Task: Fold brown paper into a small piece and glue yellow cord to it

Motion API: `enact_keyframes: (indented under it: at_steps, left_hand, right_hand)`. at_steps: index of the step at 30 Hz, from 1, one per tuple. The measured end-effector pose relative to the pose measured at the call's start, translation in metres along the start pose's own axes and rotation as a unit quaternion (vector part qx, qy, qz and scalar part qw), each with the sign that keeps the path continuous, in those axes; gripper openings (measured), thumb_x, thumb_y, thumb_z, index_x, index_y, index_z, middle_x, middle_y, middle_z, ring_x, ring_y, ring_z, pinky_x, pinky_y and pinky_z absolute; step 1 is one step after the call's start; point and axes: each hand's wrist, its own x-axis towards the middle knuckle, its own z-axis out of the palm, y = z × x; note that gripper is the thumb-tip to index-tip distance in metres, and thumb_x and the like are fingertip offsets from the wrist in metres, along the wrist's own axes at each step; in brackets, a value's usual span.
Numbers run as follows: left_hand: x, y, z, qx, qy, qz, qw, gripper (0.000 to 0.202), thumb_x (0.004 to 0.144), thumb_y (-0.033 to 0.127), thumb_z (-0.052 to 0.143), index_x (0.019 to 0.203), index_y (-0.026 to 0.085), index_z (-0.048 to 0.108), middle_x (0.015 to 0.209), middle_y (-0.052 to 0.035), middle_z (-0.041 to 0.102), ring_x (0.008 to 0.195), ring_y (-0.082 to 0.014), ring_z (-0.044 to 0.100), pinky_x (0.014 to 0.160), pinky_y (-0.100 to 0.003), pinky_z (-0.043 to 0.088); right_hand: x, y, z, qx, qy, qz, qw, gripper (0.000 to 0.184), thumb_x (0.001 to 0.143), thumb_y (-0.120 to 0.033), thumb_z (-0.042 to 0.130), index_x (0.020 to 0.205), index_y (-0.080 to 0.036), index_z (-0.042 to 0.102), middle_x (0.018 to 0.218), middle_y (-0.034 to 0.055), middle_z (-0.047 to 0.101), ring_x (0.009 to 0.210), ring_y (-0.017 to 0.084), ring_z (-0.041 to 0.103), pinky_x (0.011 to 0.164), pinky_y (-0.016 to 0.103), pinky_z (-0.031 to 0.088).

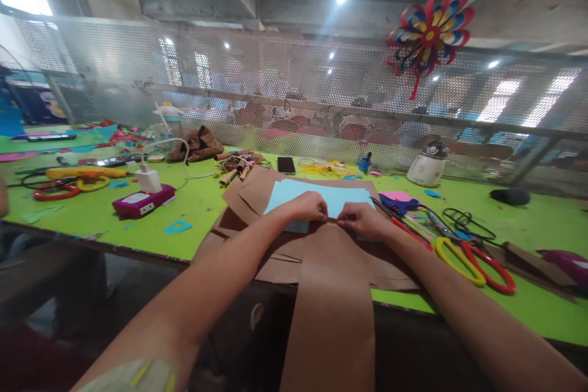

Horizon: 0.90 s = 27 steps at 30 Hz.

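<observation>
Brown strip cut off below, left hand and right hand pinching its top, blue sheet partly covered

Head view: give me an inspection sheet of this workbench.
Surface: green table, littered with paper scraps.
Job's things: brown paper strip hanging over the near edge, lying on brown sheets; light blue sheet behind it.
Clutter: yellow and red scissors at right; phone; pink box.
Hands: left hand and right hand both pinch the strip's top end.
Cables: white cable looping from a charger on the pink box.
Surroundings: perforated metal screen behind the table; paper pinwheel on it.
</observation>
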Motion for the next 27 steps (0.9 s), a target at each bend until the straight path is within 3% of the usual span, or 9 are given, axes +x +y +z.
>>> enact_keyframes:
  at_steps: [8,14,18,27]
  left_hand:
    - [-0.003,0.009,0.002,0.028,0.015,-0.002,1.000,0.017,0.068,0.025,0.062,0.082,0.019,0.070,0.068,-0.0013,0.063,0.063,-0.0125,0.052,0.057,-0.021,0.033]
    - [-0.002,0.015,0.006,0.082,0.037,0.023,0.996,0.018,0.072,0.032,0.060,0.078,0.018,0.070,0.072,-0.0048,0.064,0.065,-0.0150,0.052,0.057,-0.023,0.032]
    - [0.000,0.013,0.007,0.091,0.023,0.040,0.995,0.013,0.070,0.023,0.059,0.074,0.016,0.069,0.069,-0.0044,0.063,0.063,-0.0147,0.051,0.056,-0.023,0.031]
    - [-0.007,0.015,-0.003,0.098,-0.019,0.012,0.995,0.014,0.069,0.018,0.055,0.076,0.015,0.067,0.069,-0.0050,0.062,0.062,-0.0152,0.049,0.056,-0.024,0.032]
  right_hand:
    - [0.001,0.005,0.005,-0.083,-0.010,-0.035,0.996,0.020,0.079,-0.026,0.053,0.076,-0.016,0.070,0.071,0.0058,0.062,0.061,0.013,0.052,0.057,0.023,0.034]
    - [0.001,-0.004,0.002,-0.158,-0.019,-0.051,0.986,0.022,0.082,-0.023,0.049,0.074,-0.015,0.068,0.071,0.0078,0.063,0.062,0.014,0.052,0.058,0.024,0.033]
    - [0.000,-0.005,0.000,-0.136,-0.037,-0.058,0.988,0.020,0.080,-0.018,0.049,0.072,-0.015,0.067,0.073,0.0071,0.062,0.064,0.014,0.053,0.057,0.022,0.033]
    - [-0.006,0.007,-0.004,-0.102,-0.033,-0.018,0.994,0.012,0.074,-0.014,0.051,0.072,-0.015,0.062,0.071,0.0062,0.062,0.063,0.014,0.051,0.055,0.023,0.032]
